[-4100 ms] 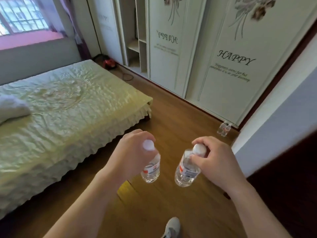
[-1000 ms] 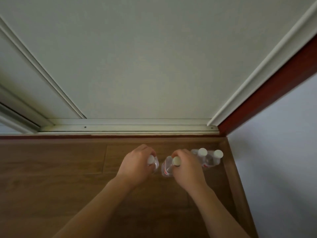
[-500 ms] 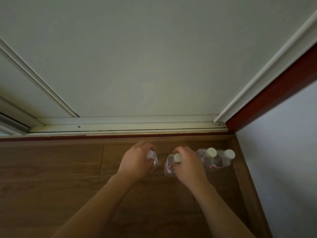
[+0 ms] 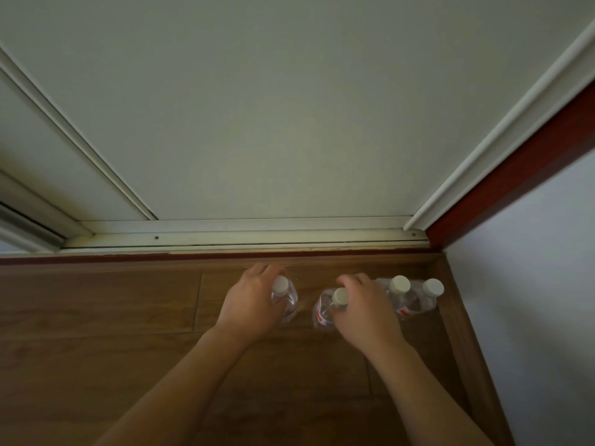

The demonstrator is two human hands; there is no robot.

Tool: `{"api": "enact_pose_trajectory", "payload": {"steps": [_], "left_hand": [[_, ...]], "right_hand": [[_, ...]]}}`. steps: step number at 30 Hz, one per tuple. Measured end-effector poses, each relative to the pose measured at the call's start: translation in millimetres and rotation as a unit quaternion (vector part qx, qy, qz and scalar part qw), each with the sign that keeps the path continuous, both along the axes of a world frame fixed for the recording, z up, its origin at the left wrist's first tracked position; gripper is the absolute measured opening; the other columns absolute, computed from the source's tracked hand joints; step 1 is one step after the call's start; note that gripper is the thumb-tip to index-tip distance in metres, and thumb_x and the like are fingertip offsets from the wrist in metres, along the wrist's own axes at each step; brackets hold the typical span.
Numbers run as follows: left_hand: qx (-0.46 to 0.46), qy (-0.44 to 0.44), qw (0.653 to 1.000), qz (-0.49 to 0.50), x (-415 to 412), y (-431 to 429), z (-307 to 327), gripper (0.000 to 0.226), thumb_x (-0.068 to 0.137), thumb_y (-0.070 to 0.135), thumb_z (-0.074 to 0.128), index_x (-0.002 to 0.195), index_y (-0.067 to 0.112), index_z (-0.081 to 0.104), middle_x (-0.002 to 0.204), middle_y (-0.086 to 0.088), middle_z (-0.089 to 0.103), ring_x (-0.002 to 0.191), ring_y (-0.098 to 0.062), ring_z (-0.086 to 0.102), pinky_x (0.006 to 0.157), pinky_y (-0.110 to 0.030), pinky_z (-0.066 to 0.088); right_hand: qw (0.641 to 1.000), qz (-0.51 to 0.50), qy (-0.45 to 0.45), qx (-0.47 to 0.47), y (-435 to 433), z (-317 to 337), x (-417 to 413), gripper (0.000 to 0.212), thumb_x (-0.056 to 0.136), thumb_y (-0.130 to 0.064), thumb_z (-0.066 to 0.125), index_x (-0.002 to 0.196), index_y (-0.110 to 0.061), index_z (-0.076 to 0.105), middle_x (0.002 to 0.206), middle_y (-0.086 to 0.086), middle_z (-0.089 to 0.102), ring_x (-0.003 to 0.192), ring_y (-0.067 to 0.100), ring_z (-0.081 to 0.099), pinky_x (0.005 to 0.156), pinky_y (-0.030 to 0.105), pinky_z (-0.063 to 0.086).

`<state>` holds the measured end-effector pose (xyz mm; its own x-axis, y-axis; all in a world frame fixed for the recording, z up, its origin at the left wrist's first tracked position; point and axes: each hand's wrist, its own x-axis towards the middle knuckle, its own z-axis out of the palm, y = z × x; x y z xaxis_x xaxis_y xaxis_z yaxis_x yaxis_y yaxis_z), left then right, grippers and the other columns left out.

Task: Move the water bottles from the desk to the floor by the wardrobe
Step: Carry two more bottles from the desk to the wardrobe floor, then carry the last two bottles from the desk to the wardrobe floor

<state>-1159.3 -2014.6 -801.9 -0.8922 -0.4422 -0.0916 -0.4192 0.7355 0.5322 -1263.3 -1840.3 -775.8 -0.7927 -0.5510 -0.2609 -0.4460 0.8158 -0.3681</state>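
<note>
Wooden floor [image 4: 96,317] open leftward; hands [image 4: 249,305] [image 4: 363,310] each wrapped round bottle [image 4: 285,299] [image 4: 325,309] near wardrobe [image 4: 289,123] rail.

clear plastic water bottles [image 4: 406,299], each capped in white; red marks noted on labels. floor [image 4: 96,317] seen as brown wood grain. wardrobe door [image 4: 257,107] plain off-white, its bottom track [image 4: 241,235] cream. dark red trim [image 4: 515,169] found beside a pale grey-white wall [image 4: 541,284].
</note>
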Motion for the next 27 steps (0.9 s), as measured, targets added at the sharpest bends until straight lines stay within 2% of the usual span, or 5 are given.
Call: {"api": "enact_pose_trajectory", "payload": {"steps": [3,8,14,19,27], "left_hand": [[-0.007,0.004,1.000,-0.005,1,1,10,0.050,0.082,0.031,0.073,0.128,0.027,0.054,0.122,0.008,0.057,0.108,-0.009,0.054,0.085,-0.023,0.048],[-0.027,-0.019,0.999,0.002,5,-1,39,0.052,0.090,0.036,0.064,0.139,0.025,0.048,0.137,0.005,0.052,0.124,-0.014,0.048,0.101,-0.032,0.045],[-0.068,-0.057,0.996,-0.020,20,-3,108,0.053,0.098,0.042,0.048,0.146,0.022,0.040,0.152,-0.003,0.040,0.141,-0.022,0.033,0.116,-0.039,0.026],[-0.061,-0.041,0.997,-0.027,40,5,202,0.047,0.101,0.035,0.040,0.144,0.016,0.044,0.151,-0.007,0.041,0.142,-0.023,0.031,0.116,-0.039,0.023],[-0.094,-0.065,0.992,-0.047,61,10,403,0.051,0.103,0.039,0.031,0.149,0.017,0.034,0.156,-0.006,0.032,0.146,-0.022,0.022,0.120,-0.038,0.019]], "right_hand": [[1.000,0.007,0.009,0.011,-1,9,2,0.058,0.086,-0.029,0.070,0.138,-0.026,0.046,0.135,-0.006,0.050,0.125,0.014,0.045,0.102,0.030,0.043],[1.000,0.009,0.027,0.006,-2,37,3,0.053,0.091,-0.035,0.064,0.140,-0.027,0.045,0.140,-0.006,0.047,0.129,0.014,0.041,0.101,0.030,0.041],[0.999,0.024,0.038,0.002,-2,103,12,0.045,0.097,-0.042,0.052,0.138,-0.024,0.047,0.137,-0.006,0.051,0.128,0.014,0.043,0.102,0.031,0.040],[0.998,0.053,0.042,0.011,4,193,26,0.041,0.102,-0.039,0.040,0.138,-0.020,0.047,0.136,-0.003,0.054,0.126,0.015,0.047,0.107,0.032,0.036],[0.996,0.072,0.060,0.004,13,386,52,0.042,0.103,-0.036,0.035,0.139,-0.018,0.048,0.141,-0.001,0.051,0.131,0.017,0.043,0.113,0.033,0.031]]}}
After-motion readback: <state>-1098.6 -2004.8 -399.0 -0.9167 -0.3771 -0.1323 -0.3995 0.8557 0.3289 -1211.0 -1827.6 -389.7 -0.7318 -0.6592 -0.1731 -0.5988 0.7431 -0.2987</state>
